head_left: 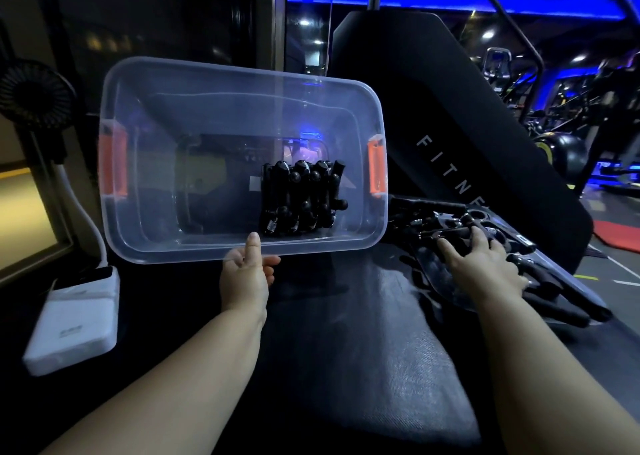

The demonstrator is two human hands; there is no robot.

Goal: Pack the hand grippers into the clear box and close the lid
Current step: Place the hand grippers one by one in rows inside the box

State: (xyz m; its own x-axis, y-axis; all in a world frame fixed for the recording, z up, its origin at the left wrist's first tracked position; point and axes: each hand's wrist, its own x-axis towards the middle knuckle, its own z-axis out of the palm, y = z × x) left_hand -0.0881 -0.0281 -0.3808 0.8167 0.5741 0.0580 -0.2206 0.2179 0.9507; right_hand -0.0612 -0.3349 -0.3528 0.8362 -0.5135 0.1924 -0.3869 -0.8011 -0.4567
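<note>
Clear plastic box (145, 212), lid off, tilted up with the open mouth toward the camera, above a black padded bench (363, 350); contact between its far edge and any support cannot be told. Orange latches at both short ends, one left (112, 167), one right (377, 169). Inside, against the box floor and toward the right-hand end: hand grippers (301, 198), black, packed side by side in a tight row, steel springs showing at the lower ends. Left hand (247, 274) clamped on the near long rim of the box: thumb (254, 247) straight up against the rim, remaining fingers curled below the edge. Right hand (481, 271) out to the right of the box, fingers spread and fairly straight, tips resting on loose hand grippers (446, 212). Loose hand grippers heaped on the bench just beside the right latch, partly over a clear plastic panel (436, 281). Behind the heap: sloping black backrest (450, 108) with white lettering, partly hidden. At far left: white power bank (69, 319), white cable (90, 226) rising from it, small black fan (34, 89) above. Background: gym machines (571, 91) under blue lighting, blurred.
</note>
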